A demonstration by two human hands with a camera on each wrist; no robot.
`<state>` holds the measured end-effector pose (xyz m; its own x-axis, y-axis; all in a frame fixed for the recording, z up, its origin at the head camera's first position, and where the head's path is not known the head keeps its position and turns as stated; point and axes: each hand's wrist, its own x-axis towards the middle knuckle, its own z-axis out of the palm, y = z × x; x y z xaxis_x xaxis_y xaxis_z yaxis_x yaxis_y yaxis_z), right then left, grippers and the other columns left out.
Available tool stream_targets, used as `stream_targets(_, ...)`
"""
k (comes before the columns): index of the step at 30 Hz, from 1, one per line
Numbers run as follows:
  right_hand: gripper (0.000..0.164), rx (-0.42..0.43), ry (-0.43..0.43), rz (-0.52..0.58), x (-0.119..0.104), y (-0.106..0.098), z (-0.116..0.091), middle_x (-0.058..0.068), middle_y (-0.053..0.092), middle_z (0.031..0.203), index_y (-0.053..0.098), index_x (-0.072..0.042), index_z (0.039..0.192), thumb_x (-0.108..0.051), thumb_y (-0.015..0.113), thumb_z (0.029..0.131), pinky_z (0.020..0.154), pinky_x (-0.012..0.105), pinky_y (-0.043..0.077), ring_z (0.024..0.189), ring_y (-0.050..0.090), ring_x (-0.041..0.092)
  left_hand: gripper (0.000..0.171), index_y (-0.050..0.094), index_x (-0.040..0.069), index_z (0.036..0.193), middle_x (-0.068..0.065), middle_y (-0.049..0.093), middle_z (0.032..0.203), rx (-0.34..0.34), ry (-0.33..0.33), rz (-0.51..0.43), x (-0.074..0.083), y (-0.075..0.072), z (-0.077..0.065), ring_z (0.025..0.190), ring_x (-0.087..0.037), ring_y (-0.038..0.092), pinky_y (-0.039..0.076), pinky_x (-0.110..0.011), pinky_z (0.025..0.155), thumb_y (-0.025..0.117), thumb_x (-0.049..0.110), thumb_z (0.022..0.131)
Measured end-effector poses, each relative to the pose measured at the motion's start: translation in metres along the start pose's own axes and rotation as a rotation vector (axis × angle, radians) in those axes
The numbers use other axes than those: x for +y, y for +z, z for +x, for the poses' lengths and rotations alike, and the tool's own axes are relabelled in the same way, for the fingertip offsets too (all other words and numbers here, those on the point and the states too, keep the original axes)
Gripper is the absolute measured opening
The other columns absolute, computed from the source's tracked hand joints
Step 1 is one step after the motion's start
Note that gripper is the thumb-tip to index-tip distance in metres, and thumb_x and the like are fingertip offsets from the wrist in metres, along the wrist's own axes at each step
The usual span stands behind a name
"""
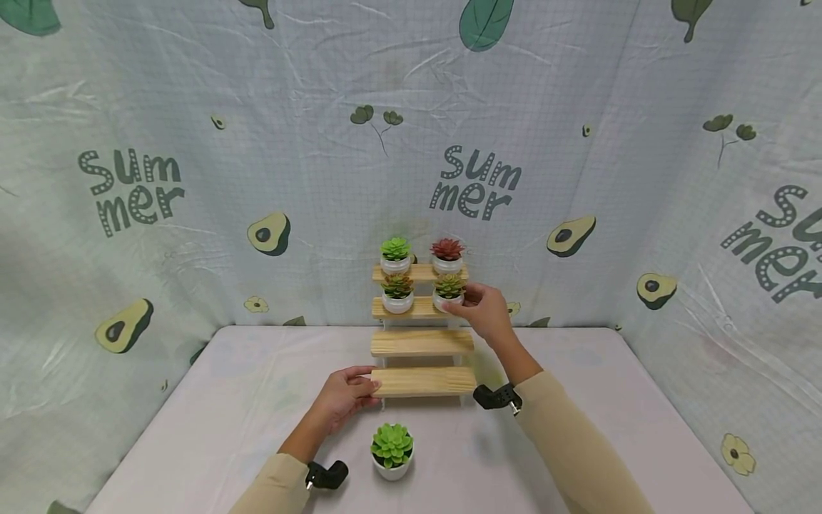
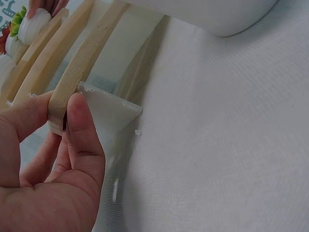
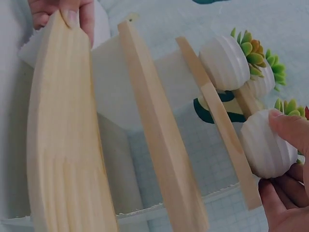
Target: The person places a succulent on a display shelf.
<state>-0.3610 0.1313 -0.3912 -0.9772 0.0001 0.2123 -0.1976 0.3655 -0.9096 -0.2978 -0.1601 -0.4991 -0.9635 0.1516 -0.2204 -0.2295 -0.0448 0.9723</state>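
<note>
A stepped wooden plant stand (image 1: 422,343) with clear supports stands against the back curtain. My left hand (image 1: 347,397) pinches the left end of its lowest shelf (image 2: 72,72) between thumb and fingers. On the second shelf from the top, my right hand (image 1: 486,311) grips a white-potted succulent with yellow-green leaves (image 1: 449,291); in the right wrist view its ribbed pot (image 3: 268,145) sits at the shelf's end. Left of it is a reddish-green succulent (image 1: 397,293). The top shelf bears a bright green succulent (image 1: 395,255) and a red one (image 1: 447,255).
Another green succulent in a white pot (image 1: 392,451) stands on the white table (image 1: 193,428), in front of the stand and between my forearms. A printed curtain (image 1: 321,178) with avocados and lettering encloses the table at the back and sides.
</note>
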Motion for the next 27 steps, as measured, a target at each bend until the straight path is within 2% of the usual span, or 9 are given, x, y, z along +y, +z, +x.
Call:
stream_targets(5, 0.068, 0.066, -0.046, 0.012, -0.001, 0.006, -0.019, 0.018, 0.06, 0.143, 0.055, -0.003, 0.144, -0.023, 0.085, 0.086, 0.11, 0.044, 0.053, 0.133, 0.059, 0.032, 0.045, 0.056, -0.007, 0.138, -0.011, 0.069, 0.096, 0.012, -0.004, 0.002, 0.0, 0.0, -0.001, 0.08, -0.016, 0.069, 0.064, -0.029, 0.072, 0.068, -0.001, 0.095)
stream_targets(9, 0.069, 0.163, -0.105, 0.012, 0.005, 0.015, -0.044, 0.019, 0.057, 0.146, 0.055, -0.001, 0.144, -0.026, 0.084, 0.087, 0.113, 0.045, 0.05, 0.136, 0.056, 0.034, 0.044, 0.057, -0.006, 0.138, -0.011, 0.069, 0.096, 0.018, -0.003, 0.004, -0.001, 0.0, 0.0, 0.08, -0.016, 0.069, 0.064, -0.029, 0.072, 0.068, -0.001, 0.096)
stream_targets(12, 0.061, 0.213, -0.181, 0.071, 0.012, 0.025, -0.067, 0.018, 0.06, 0.141, 0.06, -0.001, 0.139, -0.022, 0.084, 0.087, 0.112, 0.044, 0.051, 0.133, 0.057, 0.035, 0.044, 0.056, -0.006, 0.138, -0.011, 0.069, 0.096, 0.011, -0.002, 0.004, 0.0, 0.0, 0.0, 0.08, -0.016, 0.069, 0.064, -0.029, 0.072, 0.068, -0.001, 0.096)
stream_targets(14, 0.054, 0.208, -0.228, 0.134, 0.017, 0.033, -0.084, 0.019, 0.063, 0.136, 0.063, -0.001, 0.134, -0.017, 0.084, 0.087, 0.11, 0.04, 0.053, 0.13, 0.06, 0.035, 0.044, 0.056, -0.006, 0.138, -0.011, 0.069, 0.096, 0.007, -0.002, 0.003, 0.0, 0.001, 0.0, 0.08, -0.016, 0.069, 0.064, -0.029, 0.073, 0.067, -0.001, 0.096)
stream_targets(17, 0.046, 0.113, -0.265, 0.234, 0.026, 0.046, -0.109, 0.023, 0.065, 0.131, 0.067, 0.0, 0.128, -0.011, 0.083, 0.086, 0.106, 0.035, 0.055, 0.125, 0.063, 0.037, 0.044, 0.056, -0.006, 0.139, -0.011, 0.069, 0.096, 0.006, -0.004, 0.0, 0.0, 0.001, 0.0, 0.08, -0.016, 0.069, 0.064, -0.029, 0.073, 0.067, -0.001, 0.096)
stream_targets(20, 0.047, -0.061, -0.248, 0.278, 0.033, 0.057, -0.133, 0.026, 0.065, 0.131, 0.066, 0.0, 0.127, -0.008, 0.083, 0.085, 0.106, 0.033, 0.055, 0.123, 0.064, 0.035, 0.044, 0.056, -0.007, 0.138, -0.011, 0.069, 0.096, 0.009, 0.0, -0.006, 0.0, 0.0, 0.001, 0.079, -0.016, 0.069, 0.064, -0.029, 0.072, 0.067, -0.002, 0.096)
stream_targets(24, 0.057, -0.322, -0.178, 0.275, 0.041, 0.069, -0.158, 0.023, 0.061, 0.139, 0.061, -0.002, 0.135, -0.011, 0.085, 0.084, 0.111, 0.032, 0.051, 0.131, 0.058, 0.036, 0.044, 0.056, -0.007, 0.138, -0.009, 0.07, 0.094, 0.002, 0.002, -0.012, -0.001, -0.001, 0.002, 0.079, -0.015, 0.069, 0.064, -0.028, 0.072, 0.067, -0.002, 0.096)
stream_targets(27, 0.069, -0.456, -0.127, 0.27, 0.046, 0.078, -0.169, 0.021, 0.056, 0.146, 0.055, -0.002, 0.143, -0.014, 0.087, 0.082, 0.114, 0.031, 0.049, 0.136, 0.053, 0.037, 0.045, 0.055, -0.008, 0.139, -0.009, 0.07, 0.094, -0.007, 0.01, -0.012, -0.001, -0.001, 0.002, 0.079, -0.015, 0.069, 0.063, -0.027, 0.072, 0.067, -0.001, 0.096)
